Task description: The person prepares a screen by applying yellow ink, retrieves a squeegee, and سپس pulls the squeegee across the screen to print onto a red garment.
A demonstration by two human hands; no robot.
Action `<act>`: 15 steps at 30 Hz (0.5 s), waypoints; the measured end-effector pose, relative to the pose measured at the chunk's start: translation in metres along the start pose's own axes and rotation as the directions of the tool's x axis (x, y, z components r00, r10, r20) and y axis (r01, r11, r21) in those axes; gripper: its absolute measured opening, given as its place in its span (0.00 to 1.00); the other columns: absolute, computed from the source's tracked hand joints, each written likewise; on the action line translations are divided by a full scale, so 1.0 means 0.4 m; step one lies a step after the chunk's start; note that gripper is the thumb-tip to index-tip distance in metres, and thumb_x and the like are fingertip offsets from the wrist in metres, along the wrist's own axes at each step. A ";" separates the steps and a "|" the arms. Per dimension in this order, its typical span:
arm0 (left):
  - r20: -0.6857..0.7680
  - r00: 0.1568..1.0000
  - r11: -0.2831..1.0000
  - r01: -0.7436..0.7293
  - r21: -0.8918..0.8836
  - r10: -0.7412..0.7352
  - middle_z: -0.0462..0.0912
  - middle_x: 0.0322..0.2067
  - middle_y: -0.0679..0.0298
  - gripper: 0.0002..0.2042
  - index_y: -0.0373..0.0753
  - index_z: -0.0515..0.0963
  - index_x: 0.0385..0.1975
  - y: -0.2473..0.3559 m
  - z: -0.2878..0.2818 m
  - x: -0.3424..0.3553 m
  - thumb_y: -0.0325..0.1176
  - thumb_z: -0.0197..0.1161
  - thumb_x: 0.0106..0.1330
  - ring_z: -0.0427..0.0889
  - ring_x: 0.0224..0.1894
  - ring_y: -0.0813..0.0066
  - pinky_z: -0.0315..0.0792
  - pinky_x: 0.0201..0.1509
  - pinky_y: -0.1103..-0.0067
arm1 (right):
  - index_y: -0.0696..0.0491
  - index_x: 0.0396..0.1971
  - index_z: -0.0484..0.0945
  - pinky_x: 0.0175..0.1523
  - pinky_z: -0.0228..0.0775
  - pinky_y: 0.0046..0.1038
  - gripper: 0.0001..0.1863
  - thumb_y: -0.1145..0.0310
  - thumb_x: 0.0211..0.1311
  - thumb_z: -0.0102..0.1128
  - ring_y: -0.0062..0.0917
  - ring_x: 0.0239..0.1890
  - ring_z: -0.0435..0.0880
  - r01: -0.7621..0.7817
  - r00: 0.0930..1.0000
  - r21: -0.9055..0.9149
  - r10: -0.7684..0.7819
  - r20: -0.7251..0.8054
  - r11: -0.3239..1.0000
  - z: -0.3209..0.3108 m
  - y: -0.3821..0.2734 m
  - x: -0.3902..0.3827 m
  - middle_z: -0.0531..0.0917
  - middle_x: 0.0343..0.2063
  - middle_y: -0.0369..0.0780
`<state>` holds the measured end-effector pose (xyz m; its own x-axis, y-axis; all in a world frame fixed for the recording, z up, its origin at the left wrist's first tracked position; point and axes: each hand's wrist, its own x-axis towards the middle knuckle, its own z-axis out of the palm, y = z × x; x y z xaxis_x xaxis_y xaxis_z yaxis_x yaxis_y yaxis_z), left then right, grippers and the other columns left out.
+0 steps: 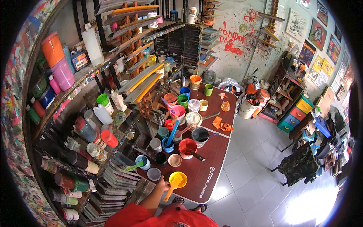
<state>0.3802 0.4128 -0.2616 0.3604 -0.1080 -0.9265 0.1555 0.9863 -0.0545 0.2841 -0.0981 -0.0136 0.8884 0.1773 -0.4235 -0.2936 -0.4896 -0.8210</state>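
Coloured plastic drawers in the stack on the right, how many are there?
4, going down: a yellow plastic drawer on top, then an orange-red one, a blue one and a green one at the bottom.

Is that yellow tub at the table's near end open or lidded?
Open: no lid covers the yellow tub; its inside shows, and a yellow spatula sticks out over its rim.

1 tall white jug (93,49) stands on a paint-spattered shelf (87,72). Red scrawls (233,48) mark the pale back wall (247,68). Pictures (318,36) line the right wall near coloured drawers (297,113). A camouflage cloth (298,165) hangs above grey tiles (245,160).
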 end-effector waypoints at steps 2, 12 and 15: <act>0.045 0.999 1.000 0.010 -0.027 -0.009 0.58 0.66 0.41 0.61 0.26 0.49 0.68 0.014 -0.056 0.011 0.82 0.40 0.51 0.62 0.66 0.42 0.54 0.69 0.49 | 0.58 0.48 0.80 0.52 0.74 0.34 0.28 0.47 0.63 0.61 0.33 0.46 0.83 0.019 1.000 -0.010 -0.018 0.015 1.000 0.002 -0.017 0.013 0.85 0.42 0.47; 0.238 0.939 0.814 -0.334 0.476 0.247 0.68 0.62 0.46 0.47 0.38 0.53 0.69 0.002 -0.122 -0.088 0.74 0.38 0.61 0.69 0.62 0.47 0.54 0.68 0.54 | 0.58 0.46 0.80 0.51 0.74 0.35 0.19 0.59 0.65 0.55 0.37 0.47 0.84 0.099 0.994 -0.167 -0.088 0.071 0.981 -0.059 -0.125 0.077 0.84 0.42 0.50; 0.487 0.674 0.350 -0.721 0.599 0.555 0.76 0.54 0.49 0.37 0.38 0.62 0.63 -0.009 -0.233 -0.164 0.65 0.45 0.67 0.77 0.54 0.50 0.65 0.60 0.57 | 0.57 0.46 0.81 0.50 0.74 0.35 0.17 0.61 0.65 0.55 0.36 0.46 0.84 0.170 0.985 -0.181 -0.160 0.070 0.969 -0.121 -0.025 0.142 0.85 0.42 0.49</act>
<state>0.2704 0.4278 -0.2354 0.7771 0.4145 -0.4735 0.3453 0.3482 0.8715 0.3547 -0.1244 -0.0107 0.8972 0.3124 -0.3123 -0.0695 -0.5985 -0.7981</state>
